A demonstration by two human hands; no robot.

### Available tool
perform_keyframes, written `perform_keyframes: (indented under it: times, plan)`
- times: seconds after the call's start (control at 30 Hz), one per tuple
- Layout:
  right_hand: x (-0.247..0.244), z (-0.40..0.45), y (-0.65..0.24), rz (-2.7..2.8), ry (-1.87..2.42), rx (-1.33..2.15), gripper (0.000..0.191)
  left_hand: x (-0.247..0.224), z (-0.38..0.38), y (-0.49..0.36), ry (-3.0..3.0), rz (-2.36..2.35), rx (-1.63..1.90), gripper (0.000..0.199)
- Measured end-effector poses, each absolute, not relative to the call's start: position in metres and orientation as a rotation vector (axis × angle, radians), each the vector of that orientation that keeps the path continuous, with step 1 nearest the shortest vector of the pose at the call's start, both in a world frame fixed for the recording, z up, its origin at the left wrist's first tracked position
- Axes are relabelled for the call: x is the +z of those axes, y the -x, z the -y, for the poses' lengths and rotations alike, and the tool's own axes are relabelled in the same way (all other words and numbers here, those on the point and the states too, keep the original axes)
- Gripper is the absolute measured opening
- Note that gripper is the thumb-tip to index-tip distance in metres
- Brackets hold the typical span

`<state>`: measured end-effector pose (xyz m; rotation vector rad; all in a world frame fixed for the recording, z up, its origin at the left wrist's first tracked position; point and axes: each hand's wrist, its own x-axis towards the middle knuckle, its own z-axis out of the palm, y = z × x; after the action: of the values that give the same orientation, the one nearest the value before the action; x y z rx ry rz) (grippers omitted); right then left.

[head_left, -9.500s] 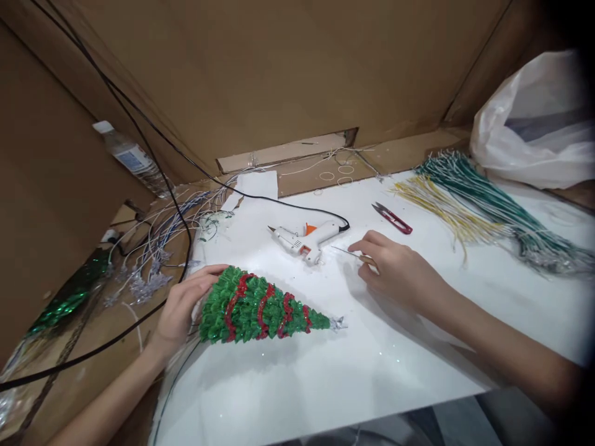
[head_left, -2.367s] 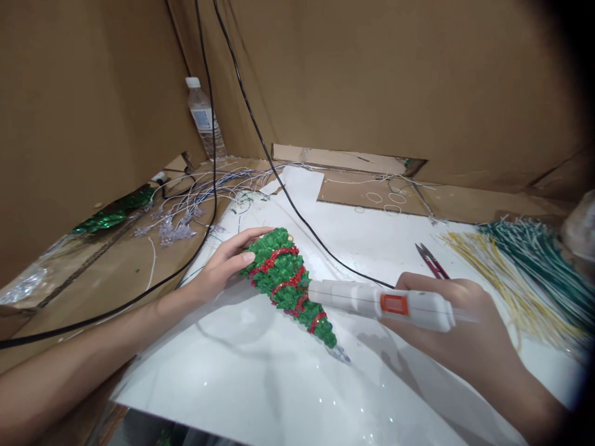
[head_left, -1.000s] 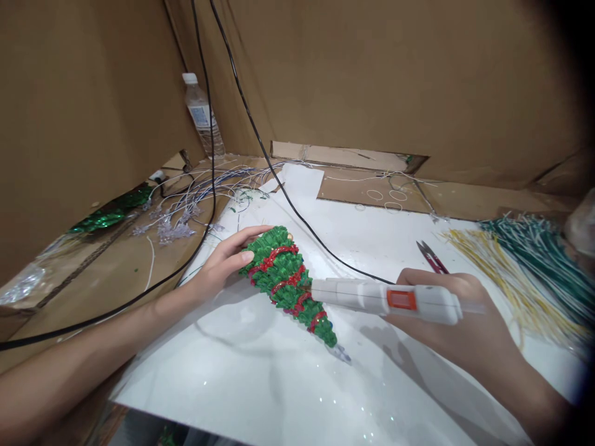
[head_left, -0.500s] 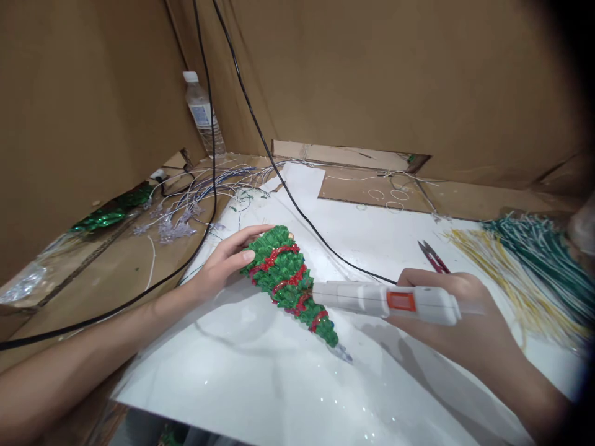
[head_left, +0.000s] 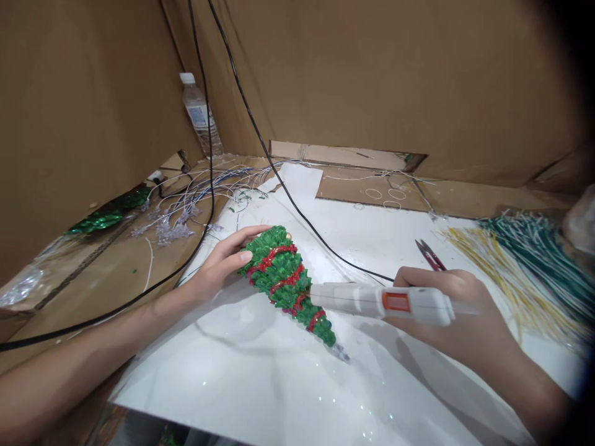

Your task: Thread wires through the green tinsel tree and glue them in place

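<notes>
Miniature Christmas tree (head_left: 276, 269) inward from left edge of white board (head_left: 223, 384): red garlands (head_left: 288, 281), tip ornament (head_left: 341, 354) on; gluing apparently underway, remainder unclear. Left hand (head_left: 227, 257) pinches wide end; right hand (head_left: 465, 331) grips hot-glue gun (head_left: 362, 300).

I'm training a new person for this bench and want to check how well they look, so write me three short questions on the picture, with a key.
1. Multiple choice: what does the right hand hold?
A) the plastic bottle
B) the white glue gun
C) a piece of paper

2. True or false: the left hand holds the green tree at its wide end.

3. Fill in the blank: in the picture, the yellow strands lie to the ____ of the red-handled snips.

Key:
1. B
2. True
3. right
</notes>
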<state>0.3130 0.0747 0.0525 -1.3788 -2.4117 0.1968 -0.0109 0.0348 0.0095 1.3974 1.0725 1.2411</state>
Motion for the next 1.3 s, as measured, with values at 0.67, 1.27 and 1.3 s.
perform_keyframes:
  times: [0.67,1.27,1.3]
  plan:
    - [0.0527,-0.0769,-0.3101,2.428,1.572,0.296,0.03,0.0107,-0.0339,0.0105,-1.418,-1.114,1.234,0.044]
    - [0.0504,-0.0791,-0.3136,2.385,1.426,0.443,0.027,0.012,-0.0333,0.0104,-1.402,-1.116,1.237,0.046]
    - [0.0496,-0.0796,-0.3141,2.387,1.431,0.46,0.027,0.0123,-0.033,0.0105,-1.397,-1.125,1.232,0.046]
